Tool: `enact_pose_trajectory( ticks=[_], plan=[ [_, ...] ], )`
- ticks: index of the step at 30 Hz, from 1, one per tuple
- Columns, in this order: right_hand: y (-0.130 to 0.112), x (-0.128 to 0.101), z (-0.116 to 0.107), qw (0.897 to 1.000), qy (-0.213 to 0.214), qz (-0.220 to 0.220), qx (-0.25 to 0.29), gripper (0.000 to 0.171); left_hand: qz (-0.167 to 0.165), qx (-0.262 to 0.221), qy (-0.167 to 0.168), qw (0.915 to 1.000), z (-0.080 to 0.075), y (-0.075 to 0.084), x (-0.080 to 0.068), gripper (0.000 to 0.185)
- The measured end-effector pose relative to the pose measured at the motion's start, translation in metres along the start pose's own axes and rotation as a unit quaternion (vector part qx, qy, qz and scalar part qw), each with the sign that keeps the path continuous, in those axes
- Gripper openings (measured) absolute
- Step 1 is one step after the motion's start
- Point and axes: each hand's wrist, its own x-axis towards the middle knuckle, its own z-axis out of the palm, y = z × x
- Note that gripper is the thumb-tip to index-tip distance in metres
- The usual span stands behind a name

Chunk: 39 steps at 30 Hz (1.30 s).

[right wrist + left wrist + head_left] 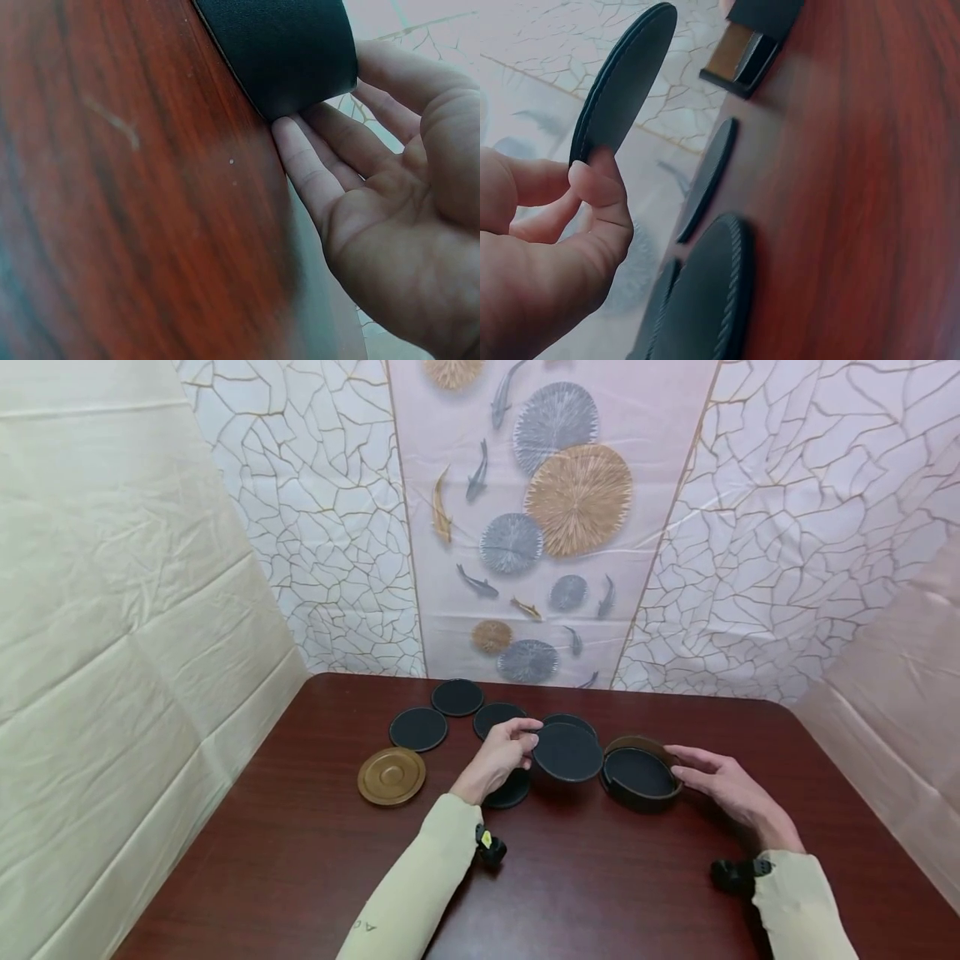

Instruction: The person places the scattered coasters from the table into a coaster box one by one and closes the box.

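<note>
My left hand pinches a black round coaster at its edge between thumb and fingers, raised over the table. In the left wrist view this coaster tilts steeply and its edge looks layered. My right hand touches the right side of a round coaster holder, thumb and fingers extended. The holder is black outside and brown inside, with a black coaster lying in it. In the right wrist view, fingertips meet the holder's dark wall close to its base.
On the dark red wooden table several more black coasters lie flat, including one at the back and one partly under my left hand. A brown ringed disc lies at the left. Patterned cloth hangs behind the table.
</note>
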Motion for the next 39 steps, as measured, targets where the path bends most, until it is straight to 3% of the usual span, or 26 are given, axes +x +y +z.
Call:
enact_pose_trajectory(
  ticks=[11,23,39],
  plan=[
    [0.001,0.001,-0.001,1.0,0.0,0.004,0.006,0.066,0.009,-0.027,0.039,0.9988,0.03,-0.006,0.008,0.033],
    [0.002,0.002,-0.001,1.0,0.001,0.005,0.001,0.067,-0.007,-0.048,0.086,0.9951,0.067,-0.011,0.018,0.028],
    [0.003,0.003,-0.004,1.0,-0.001,0.007,-0.019,0.067,-0.017,-0.045,0.095,0.9943,0.094,-0.02,0.019,0.028]
  ],
)
